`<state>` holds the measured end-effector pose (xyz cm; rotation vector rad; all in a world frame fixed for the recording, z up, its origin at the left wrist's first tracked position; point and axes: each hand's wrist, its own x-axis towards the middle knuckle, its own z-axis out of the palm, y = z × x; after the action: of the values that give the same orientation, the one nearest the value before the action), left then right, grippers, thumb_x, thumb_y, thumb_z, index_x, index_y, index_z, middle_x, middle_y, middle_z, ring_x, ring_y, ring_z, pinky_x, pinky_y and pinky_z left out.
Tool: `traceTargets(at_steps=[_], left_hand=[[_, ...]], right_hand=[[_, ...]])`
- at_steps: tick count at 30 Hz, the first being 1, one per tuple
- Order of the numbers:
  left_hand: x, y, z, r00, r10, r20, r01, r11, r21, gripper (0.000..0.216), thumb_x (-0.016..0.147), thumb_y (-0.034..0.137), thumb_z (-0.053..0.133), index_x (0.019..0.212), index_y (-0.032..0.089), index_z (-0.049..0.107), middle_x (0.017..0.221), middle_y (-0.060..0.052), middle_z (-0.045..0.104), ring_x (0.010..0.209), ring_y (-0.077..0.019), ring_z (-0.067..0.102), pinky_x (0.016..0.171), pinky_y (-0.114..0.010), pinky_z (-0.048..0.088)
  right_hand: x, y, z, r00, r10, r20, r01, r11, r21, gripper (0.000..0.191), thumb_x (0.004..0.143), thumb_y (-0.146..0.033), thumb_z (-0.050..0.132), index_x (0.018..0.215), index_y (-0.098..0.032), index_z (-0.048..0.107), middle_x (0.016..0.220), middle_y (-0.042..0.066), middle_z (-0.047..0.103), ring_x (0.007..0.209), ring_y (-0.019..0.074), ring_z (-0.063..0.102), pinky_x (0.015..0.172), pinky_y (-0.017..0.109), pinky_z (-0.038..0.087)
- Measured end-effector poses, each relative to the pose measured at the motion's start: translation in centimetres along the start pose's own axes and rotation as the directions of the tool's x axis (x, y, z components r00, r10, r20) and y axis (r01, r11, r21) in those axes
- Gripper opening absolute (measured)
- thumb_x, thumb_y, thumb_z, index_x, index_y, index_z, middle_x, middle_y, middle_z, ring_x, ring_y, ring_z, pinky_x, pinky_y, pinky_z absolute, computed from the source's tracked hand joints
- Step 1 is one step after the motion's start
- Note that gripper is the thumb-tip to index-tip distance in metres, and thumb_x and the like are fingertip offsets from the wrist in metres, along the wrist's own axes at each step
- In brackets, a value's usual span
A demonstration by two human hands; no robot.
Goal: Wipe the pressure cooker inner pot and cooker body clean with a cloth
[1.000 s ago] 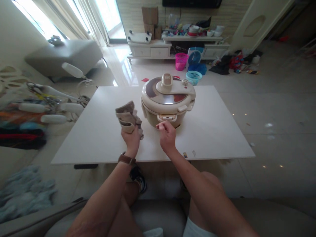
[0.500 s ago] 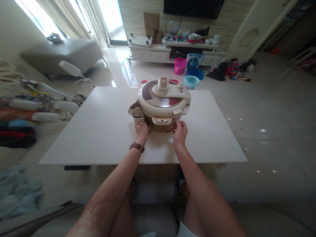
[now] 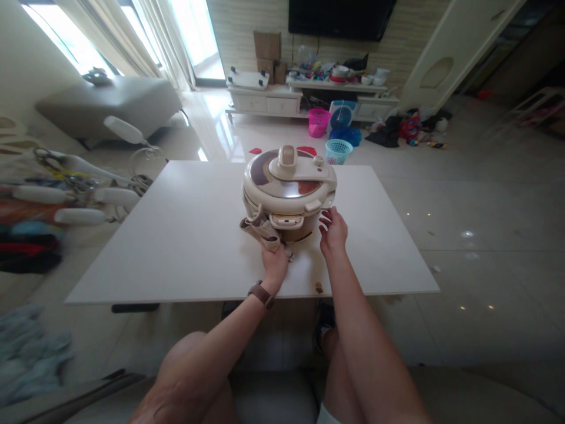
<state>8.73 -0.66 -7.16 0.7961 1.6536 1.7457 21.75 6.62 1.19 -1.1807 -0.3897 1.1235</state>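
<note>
A cream pressure cooker (image 3: 289,182) with a brown-topped lid stands on the white table (image 3: 185,235) in front of me. My left hand (image 3: 274,261) is closed on a beige cloth (image 3: 260,227) and presses it against the cooker's lower front, left of the front handle. My right hand (image 3: 333,229) rests open against the cooker's right side, fingers spread. A brown watch sits on my left wrist.
A rack with white handles and scissors (image 3: 66,188) stands left of the table. A grey sofa (image 3: 106,106) is at the far left. Pink (image 3: 318,122) and teal (image 3: 338,151) baskets sit on the floor beyond, before a cluttered TV cabinet (image 3: 309,94).
My left hand carried the cloth from mid-air to the cooker's left side, then down to its lower front. My right hand shifted from the front to the cooker's right side.
</note>
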Motion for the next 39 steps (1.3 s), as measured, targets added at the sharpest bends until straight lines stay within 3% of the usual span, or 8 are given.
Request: traceTargets(at_steps=[5, 15, 22, 28, 30, 33, 36, 39], left_hand=[[0.8, 0.0, -0.9, 0.999, -0.007, 0.034, 0.007, 1.0, 0.017, 0.045, 0.077, 0.015, 0.067, 0.121, 0.022, 0.066, 0.117, -0.01, 0.078, 0.111, -0.0246, 0.075, 0.108, -0.045, 0.057], [0.4, -0.1, -0.5, 0.998, 0.019, 0.06, -0.017, 1.0, -0.024, 0.053, 0.077, 0.017, 0.068, 0.13, 0.024, 0.064, 0.13, -0.011, 0.076, 0.124, -0.0267, 0.071, 0.117, -0.049, 0.051], [6.2, 1.0, -1.7, 0.999, -0.033, -0.005, 0.032, 0.995, -0.098, 0.037, 0.071, 0.016, 0.067, 0.108, 0.019, 0.072, 0.112, -0.009, 0.08, 0.106, -0.0237, 0.075, 0.102, -0.042, 0.059], [10.3, 2.1, -3.4, 0.989, -0.027, -0.144, 0.014, 0.995, -0.094, 0.028, 0.077, 0.038, 0.071, 0.097, 0.018, 0.072, 0.101, -0.009, 0.08, 0.095, -0.0233, 0.075, 0.083, -0.035, 0.061], [9.1, 2.1, -3.4, 0.978, -0.024, -0.209, 0.007, 0.997, -0.082, 0.026, 0.077, 0.038, 0.069, 0.095, 0.018, 0.07, 0.1, -0.009, 0.08, 0.095, -0.0235, 0.075, 0.081, -0.034, 0.061], [5.4, 1.5, -3.0, 0.966, -0.06, -0.253, 0.052, 0.998, -0.04, 0.019, 0.074, 0.029, 0.067, 0.09, 0.019, 0.068, 0.095, -0.009, 0.079, 0.091, -0.0241, 0.075, 0.08, -0.037, 0.062], [1.1, 0.6, -2.3, 0.979, -0.071, -0.191, 0.067, 0.997, -0.03, 0.021, 0.074, 0.028, 0.066, 0.093, 0.019, 0.07, 0.1, -0.01, 0.08, 0.097, -0.0253, 0.076, 0.094, -0.044, 0.062], [-1.4, 0.0, -1.6, 0.988, -0.082, -0.134, 0.073, 0.995, -0.07, 0.027, 0.076, 0.03, 0.069, 0.101, 0.02, 0.07, 0.113, -0.012, 0.08, 0.11, -0.0267, 0.075, 0.108, -0.049, 0.057]], right_hand=[[0.7, -0.3, 0.8, 0.999, 0.04, 0.036, -0.04, 0.999, 0.012, 0.04, 0.076, -0.051, 0.087, 0.075, -0.019, 0.063, 0.069, -0.004, 0.066, 0.059, 0.0077, 0.056, 0.052, 0.02, 0.038], [1.1, 0.3, 1.5, 0.999, -0.011, -0.052, 0.014, 0.998, 0.06, 0.021, 0.081, -0.027, 0.073, 0.067, -0.02, 0.058, 0.057, -0.007, 0.058, 0.05, 0.0062, 0.047, 0.047, 0.018, 0.034], [-3.1, 2.8, 2.0, 0.99, -0.032, -0.139, 0.039, 0.998, 0.047, 0.017, 0.076, -0.028, 0.068, 0.066, -0.022, 0.056, 0.055, -0.007, 0.058, 0.049, 0.0072, 0.048, 0.045, 0.019, 0.035], [-7.0, 5.3, 2.1, 0.997, 0.048, 0.062, -0.047, 0.999, -0.023, 0.029, 0.064, -0.042, 0.08, 0.07, -0.022, 0.058, 0.056, -0.006, 0.061, 0.05, 0.0099, 0.052, 0.045, 0.022, 0.039], [-7.0, 5.2, 1.7, 0.992, 0.064, 0.111, -0.057, 0.996, -0.062, 0.034, 0.064, -0.047, 0.082, 0.07, -0.023, 0.059, 0.056, -0.004, 0.062, 0.049, 0.0114, 0.054, 0.046, 0.024, 0.041], [-5.9, 4.1, 1.1, 0.998, 0.02, 0.056, -0.016, 0.998, -0.067, 0.042, 0.076, -0.061, 0.074, 0.069, -0.025, 0.056, 0.054, -0.005, 0.059, 0.047, 0.0125, 0.052, 0.044, 0.026, 0.04], [-4.3, 2.4, 0.6, 0.998, 0.022, -0.054, -0.021, 0.999, 0.03, 0.046, 0.089, -0.066, 0.06, 0.07, -0.025, 0.052, 0.054, -0.005, 0.056, 0.045, 0.0121, 0.049, 0.043, 0.025, 0.037], [-3.0, 1.1, 0.5, 0.996, 0.072, -0.059, -0.064, 0.99, 0.125, 0.041, 0.092, -0.06, 0.06, 0.073, -0.025, 0.052, 0.057, -0.005, 0.055, 0.047, 0.011, 0.05, 0.045, 0.024, 0.036]])
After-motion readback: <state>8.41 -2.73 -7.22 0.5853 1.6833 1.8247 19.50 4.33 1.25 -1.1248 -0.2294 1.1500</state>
